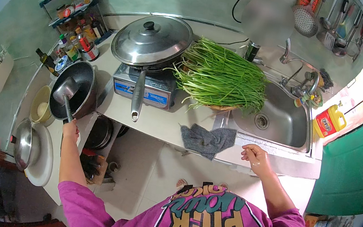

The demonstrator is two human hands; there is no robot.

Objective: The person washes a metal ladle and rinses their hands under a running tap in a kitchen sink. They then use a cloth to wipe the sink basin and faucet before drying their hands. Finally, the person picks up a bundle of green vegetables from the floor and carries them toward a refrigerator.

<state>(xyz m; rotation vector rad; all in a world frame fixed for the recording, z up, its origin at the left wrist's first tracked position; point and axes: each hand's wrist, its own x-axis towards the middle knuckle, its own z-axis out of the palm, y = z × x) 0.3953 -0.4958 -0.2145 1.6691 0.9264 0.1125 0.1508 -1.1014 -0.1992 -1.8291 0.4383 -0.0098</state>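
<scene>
My left hand [71, 130] is closed around a handle at the near edge of a deep dark pot [89, 83]. A metal ladle [66, 87] lies in that pot, its handle running down to the same hand; whether I grip the ladle's handle, the pot's handle or both, I cannot tell. My right hand [256, 158] is raised near the counter's front edge, fingers curled, holding nothing that shows. Just left of it a grey cloth [207, 139] hangs over the edge. A large heap of long green chives or similar stalks [224, 77] fills a woven basket [224, 108] beside the sink.
A lidded wok [153, 43] sits on a portable stove [150, 97], its handle pointing towards me. Right are a steel sink [285, 117], a faucet [305, 85] and a yellow jug [330, 122]. Left are a bottle rack [73, 18], a yellow bowl [37, 107] and a metal lid [23, 143].
</scene>
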